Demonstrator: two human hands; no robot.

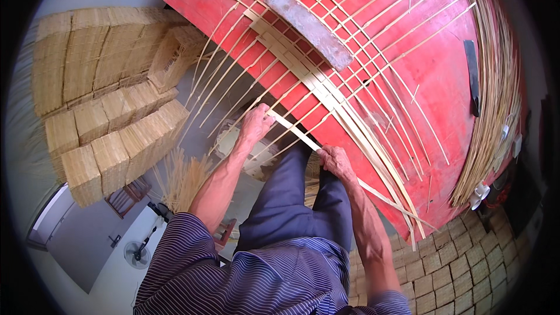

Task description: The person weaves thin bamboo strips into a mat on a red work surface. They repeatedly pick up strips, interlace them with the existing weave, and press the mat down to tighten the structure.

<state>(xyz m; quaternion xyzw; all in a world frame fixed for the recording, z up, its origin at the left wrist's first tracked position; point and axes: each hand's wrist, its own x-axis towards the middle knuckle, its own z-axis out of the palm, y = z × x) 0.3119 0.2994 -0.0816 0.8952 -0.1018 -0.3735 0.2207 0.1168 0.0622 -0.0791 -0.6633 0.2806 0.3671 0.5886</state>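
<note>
My left hand is closed on a flat pale bamboo strip at its upper-left end, among thin crosswise splints. Farther down the same strip, my right hand also grips it, and the strip's tail runs on to the lower right. A woven lattice of bamboo splints lies on the red board, with long loose ends sticking out over the near edge. Several pale flat strips lie through and across it. A heavy, mottled grey bar rests on the lattice.
Stacked woven bamboo blocks stand at the left. A bundle of long splints and a dark flat blade-like piece lie at the right. Loose splints stand lower left, near a fan; more woven pieces cover the lower right.
</note>
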